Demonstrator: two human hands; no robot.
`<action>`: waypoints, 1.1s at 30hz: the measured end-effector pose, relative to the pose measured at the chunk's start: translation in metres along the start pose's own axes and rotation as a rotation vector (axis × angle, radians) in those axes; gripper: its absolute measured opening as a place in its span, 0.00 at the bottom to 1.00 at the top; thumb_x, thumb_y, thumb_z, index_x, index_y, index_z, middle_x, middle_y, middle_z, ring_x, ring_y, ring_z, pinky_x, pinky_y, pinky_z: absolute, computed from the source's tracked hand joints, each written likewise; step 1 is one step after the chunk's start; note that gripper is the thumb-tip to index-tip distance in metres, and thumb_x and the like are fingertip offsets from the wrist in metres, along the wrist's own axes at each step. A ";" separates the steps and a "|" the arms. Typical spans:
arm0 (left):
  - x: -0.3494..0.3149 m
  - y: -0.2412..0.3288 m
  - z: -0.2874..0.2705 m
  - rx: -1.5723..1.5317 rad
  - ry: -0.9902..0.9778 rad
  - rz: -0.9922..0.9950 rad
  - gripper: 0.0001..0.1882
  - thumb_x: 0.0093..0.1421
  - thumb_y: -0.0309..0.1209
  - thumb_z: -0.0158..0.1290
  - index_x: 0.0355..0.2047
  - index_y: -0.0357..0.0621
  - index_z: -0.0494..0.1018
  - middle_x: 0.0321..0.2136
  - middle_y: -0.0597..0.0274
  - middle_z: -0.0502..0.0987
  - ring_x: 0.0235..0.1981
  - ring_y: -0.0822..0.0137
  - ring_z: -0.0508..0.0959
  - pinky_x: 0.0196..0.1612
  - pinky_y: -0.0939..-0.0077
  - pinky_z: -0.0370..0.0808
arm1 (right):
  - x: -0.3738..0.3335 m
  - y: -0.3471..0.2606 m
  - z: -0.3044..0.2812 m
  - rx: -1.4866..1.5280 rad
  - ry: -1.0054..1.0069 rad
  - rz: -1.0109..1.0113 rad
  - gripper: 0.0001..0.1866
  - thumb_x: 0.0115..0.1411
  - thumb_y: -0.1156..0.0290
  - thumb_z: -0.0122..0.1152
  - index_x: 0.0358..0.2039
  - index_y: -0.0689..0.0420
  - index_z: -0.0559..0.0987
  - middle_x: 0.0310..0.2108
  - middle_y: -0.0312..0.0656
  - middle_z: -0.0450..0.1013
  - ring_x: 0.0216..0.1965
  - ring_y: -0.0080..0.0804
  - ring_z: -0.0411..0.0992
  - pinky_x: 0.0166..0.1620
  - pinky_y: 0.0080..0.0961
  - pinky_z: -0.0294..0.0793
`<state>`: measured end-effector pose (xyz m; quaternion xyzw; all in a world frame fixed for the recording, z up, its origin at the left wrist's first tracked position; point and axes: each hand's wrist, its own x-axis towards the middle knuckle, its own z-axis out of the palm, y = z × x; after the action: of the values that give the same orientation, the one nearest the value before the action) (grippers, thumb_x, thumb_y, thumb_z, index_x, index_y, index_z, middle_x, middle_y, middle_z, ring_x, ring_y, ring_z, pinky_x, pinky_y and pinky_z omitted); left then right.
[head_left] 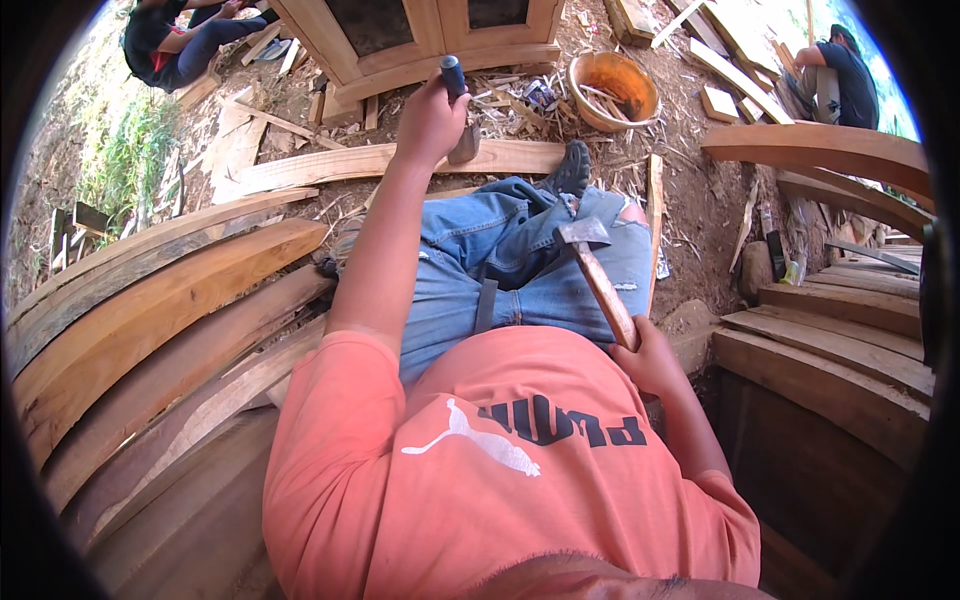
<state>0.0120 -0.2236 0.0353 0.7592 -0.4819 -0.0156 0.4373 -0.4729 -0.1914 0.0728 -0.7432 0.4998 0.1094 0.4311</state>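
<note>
Hands grip one tool each. The left hand (430, 120) is stretched forward over the knees, fist closed around a chisel (455, 95) with a dark handle; the handle top sticks up out of the fist, and the blade points down toward a long plank (370, 160) lying across the ground ahead. Whether the blade tip touches the plank cannot be told. The right hand (645, 360) sits close to the body, wrapped around the wooden shaft of a hammer (598, 270), whose metal head is raised above the right thigh, well apart from the chisel. The person wears an orange shirt (500, 450) and torn blue jeans (520, 260), with a dark shoe (572, 168) just beside the plank. Curved boards (160, 300) are stacked on the left; more curved boards (830, 330) lie on the right. An orange basin (613, 90) sits among wood scraps beyond the plank, near a wooden cabinet (400, 45). Two other people sit farther off, one at the upper left (175, 40), one at the upper right (845, 75).
</note>
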 end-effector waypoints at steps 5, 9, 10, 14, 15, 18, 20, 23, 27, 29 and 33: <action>0.002 0.006 0.001 0.051 -0.040 -0.119 0.13 0.67 0.34 0.63 0.48 0.43 0.79 0.41 0.50 0.87 0.46 0.47 0.87 0.50 0.55 0.82 | 0.024 -0.042 -0.021 0.310 0.191 -0.176 0.20 0.71 0.60 0.66 0.50 0.65 0.77 0.29 0.48 0.79 0.29 0.31 0.80 0.34 0.37 0.78; 0.001 0.007 0.002 0.092 -0.062 -0.143 0.12 0.67 0.34 0.60 0.48 0.44 0.78 0.42 0.51 0.87 0.47 0.44 0.86 0.50 0.50 0.81 | 0.055 -0.102 -0.047 0.549 0.126 -0.326 0.19 0.70 0.63 0.68 0.50 0.63 0.75 0.28 0.48 0.78 0.27 0.32 0.79 0.31 0.37 0.76; -0.002 0.004 0.002 0.074 -0.047 -0.112 0.12 0.67 0.34 0.60 0.48 0.42 0.76 0.40 0.47 0.86 0.45 0.41 0.85 0.48 0.46 0.81 | 0.058 -0.121 -0.053 0.416 0.165 -0.314 0.17 0.70 0.64 0.67 0.51 0.62 0.75 0.28 0.48 0.78 0.26 0.32 0.79 0.31 0.37 0.76; -0.003 0.010 0.005 0.033 -0.025 -0.056 0.14 0.67 0.33 0.59 0.49 0.40 0.72 0.36 0.38 0.83 0.41 0.34 0.84 0.44 0.39 0.80 | 0.069 -0.176 -0.079 0.058 0.272 -0.344 0.16 0.72 0.62 0.63 0.52 0.59 0.75 0.30 0.53 0.79 0.31 0.47 0.81 0.37 0.44 0.77; -0.004 0.014 0.004 0.048 -0.022 -0.061 0.15 0.67 0.33 0.59 0.49 0.40 0.71 0.36 0.38 0.83 0.41 0.34 0.84 0.44 0.39 0.80 | 0.075 -0.183 -0.084 -0.009 0.300 -0.386 0.17 0.73 0.61 0.62 0.52 0.60 0.75 0.31 0.54 0.79 0.32 0.51 0.81 0.38 0.46 0.76; -0.001 0.015 0.004 0.060 -0.039 -0.086 0.15 0.68 0.33 0.58 0.51 0.42 0.71 0.36 0.40 0.84 0.41 0.35 0.84 0.44 0.39 0.79 | 0.082 -0.205 -0.090 -0.241 0.392 -0.478 0.21 0.75 0.53 0.59 0.49 0.61 0.75 0.34 0.60 0.79 0.40 0.65 0.79 0.43 0.54 0.74; -0.002 0.016 0.004 0.055 -0.082 -0.163 0.15 0.68 0.34 0.58 0.52 0.44 0.72 0.37 0.43 0.84 0.44 0.35 0.83 0.47 0.40 0.79 | 0.080 -0.222 -0.090 -0.328 0.380 -0.456 0.20 0.75 0.53 0.59 0.47 0.61 0.75 0.36 0.60 0.80 0.40 0.65 0.79 0.43 0.55 0.74; -0.004 0.016 0.003 0.025 -0.077 -0.143 0.15 0.70 0.35 0.56 0.52 0.44 0.71 0.37 0.41 0.84 0.44 0.34 0.83 0.47 0.39 0.79 | 0.091 -0.229 -0.092 -0.444 0.387 -0.502 0.20 0.75 0.52 0.58 0.45 0.60 0.75 0.36 0.60 0.80 0.41 0.65 0.79 0.43 0.55 0.74; -0.009 0.019 -0.001 0.013 -0.075 -0.149 0.14 0.72 0.36 0.53 0.53 0.44 0.71 0.38 0.40 0.84 0.45 0.34 0.83 0.47 0.38 0.78 | 0.089 -0.241 -0.100 -0.346 0.470 -0.655 0.19 0.75 0.53 0.58 0.46 0.60 0.75 0.34 0.59 0.80 0.38 0.65 0.79 0.42 0.55 0.75; -0.009 0.017 0.001 0.019 -0.012 -0.092 0.12 0.70 0.34 0.56 0.49 0.42 0.71 0.34 0.41 0.84 0.40 0.35 0.83 0.42 0.38 0.78 | 0.083 -0.246 -0.099 -0.270 0.483 -0.669 0.19 0.75 0.54 0.58 0.48 0.59 0.76 0.33 0.60 0.80 0.37 0.64 0.81 0.40 0.56 0.75; -0.004 0.016 0.009 0.007 -0.007 -0.068 0.12 0.68 0.33 0.57 0.47 0.40 0.72 0.33 0.41 0.84 0.39 0.35 0.84 0.42 0.39 0.79 | 0.098 -0.224 -0.091 -0.622 0.456 -0.578 0.19 0.76 0.54 0.56 0.43 0.60 0.74 0.33 0.61 0.80 0.36 0.66 0.80 0.41 0.59 0.76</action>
<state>-0.0060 -0.2288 0.0389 0.7766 -0.4575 -0.0316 0.4320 -0.2628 -0.2946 0.1884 -0.9503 0.2984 -0.0364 0.0807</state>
